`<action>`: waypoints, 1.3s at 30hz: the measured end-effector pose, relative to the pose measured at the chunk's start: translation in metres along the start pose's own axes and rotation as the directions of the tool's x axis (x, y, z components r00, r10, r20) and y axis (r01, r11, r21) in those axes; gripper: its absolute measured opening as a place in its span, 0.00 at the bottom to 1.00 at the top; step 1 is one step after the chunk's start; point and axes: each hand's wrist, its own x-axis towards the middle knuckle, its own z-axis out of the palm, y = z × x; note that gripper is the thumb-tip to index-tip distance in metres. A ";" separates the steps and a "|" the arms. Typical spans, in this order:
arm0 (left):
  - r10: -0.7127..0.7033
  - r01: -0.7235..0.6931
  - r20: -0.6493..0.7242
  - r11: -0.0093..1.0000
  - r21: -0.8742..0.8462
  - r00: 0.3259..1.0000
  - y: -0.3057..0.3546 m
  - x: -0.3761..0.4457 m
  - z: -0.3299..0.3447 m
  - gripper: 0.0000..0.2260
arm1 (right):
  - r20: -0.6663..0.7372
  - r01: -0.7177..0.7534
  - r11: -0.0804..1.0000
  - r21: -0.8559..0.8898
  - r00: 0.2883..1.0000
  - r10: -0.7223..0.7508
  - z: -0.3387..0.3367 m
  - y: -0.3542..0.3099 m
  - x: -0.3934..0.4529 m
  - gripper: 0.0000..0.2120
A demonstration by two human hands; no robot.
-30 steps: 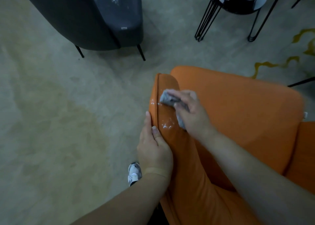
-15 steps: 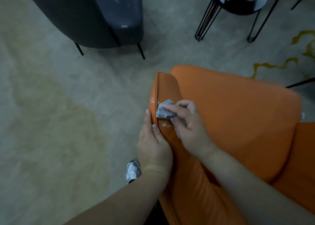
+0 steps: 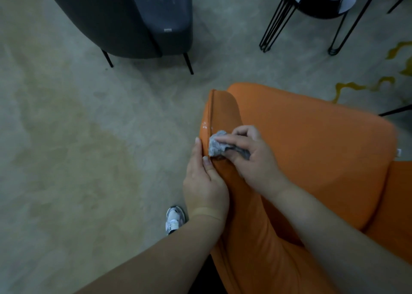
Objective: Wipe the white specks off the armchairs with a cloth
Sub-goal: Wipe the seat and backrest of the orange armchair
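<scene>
Right hand (image 3: 252, 160) clutching grey cloth (image 3: 217, 146) on orange armchair (image 3: 312, 155) – left hand (image 3: 205, 182) flat, fingers straight, against its side

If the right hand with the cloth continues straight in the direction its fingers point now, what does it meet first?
The right hand points left across the orange armrest. It would probably meet the raised seam, with white specks beside it, just above the left hand's fingertips.

Both forearms are bare, with no sleeves in view. The left hand (image 3: 205, 186) carries a tan adhesive strip (image 3: 206, 212) across its wrist; the right hand (image 3: 252, 157) wears nothing. 1 foot shows a white and grey sneaker (image 3: 174, 219) with laces.
</scene>
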 end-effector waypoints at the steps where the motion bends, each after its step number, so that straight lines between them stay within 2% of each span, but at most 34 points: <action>1: 0.004 -0.004 -0.005 1.000 0.002 1.000 0.000 0.000 0.000 0.24 | -0.015 -0.020 1.000 -0.003 1.000 0.020 0.001 0.000 0.006 0.16; 4: 0.001 -0.001 -0.021 1.000 0.005 1.000 0.002 0.000 0.000 0.23 | -0.091 -0.069 0.995 -0.071 0.994 0.063 0.007 -0.005 0.040 0.15; 6: 0.009 -0.009 -0.033 1.000 0.013 0.999 0.002 0.000 0.001 0.21 | -0.120 -0.076 0.996 -0.051 0.990 0.069 0.009 -0.008 0.058 0.14; 12: -0.037 0.037 -0.021 0.999 -0.003 0.999 -0.001 0.000 0.002 0.19 | 0.018 0.029 0.998 -0.062 0.999 -0.028 -0.001 -0.002 0.014 0.16; 15: -0.061 0.061 -0.034 0.998 -0.012 0.998 -0.002 0.002 0.003 0.18 | -0.001 0.034 0.998 -0.055 0.999 -0.034 -0.001 -0.002 0.010 0.16; 19: -0.074 0.074 -0.038 0.997 -0.002 0.997 -0.003 0.002 0.003 0.18 | -0.055 0.062 0.983 -0.171 0.996 -0.073 0.010 -0.011 0.052 0.14; 23: -0.058 0.057 -0.047 0.998 -0.026 0.997 -0.004 0.001 0.003 0.18 | -0.033 0.046 0.989 -0.143 0.998 -0.051 0.014 -0.019 0.080 0.12; 26: -0.071 0.070 -0.041 0.997 -0.025 0.997 -0.005 0.001 0.002 0.18 | -0.009 0.041 0.990 -0.134 0.999 -0.043 0.007 -0.012 0.048 0.14; 30: -0.077 0.076 -0.039 0.997 -0.033 0.996 -0.004 0.002 0.002 0.17 | -0.131 0.002 1.000 -0.013 0.991 -0.004 0.009 -0.001 -0.019 0.17; 35: -0.072 0.070 -0.054 0.996 -0.048 0.996 -0.004 0.001 0.002 0.17 | -0.209 -0.105 0.993 0.049 0.971 0.113 0.014 -0.002 0.012 0.15; 39: -0.079 0.076 -0.060 0.995 -0.061 0.995 -0.005 0.000 0.002 0.17 | -0.145 -0.003 1.000 -0.016 0.989 0.001 0.009 0.001 -0.012 0.18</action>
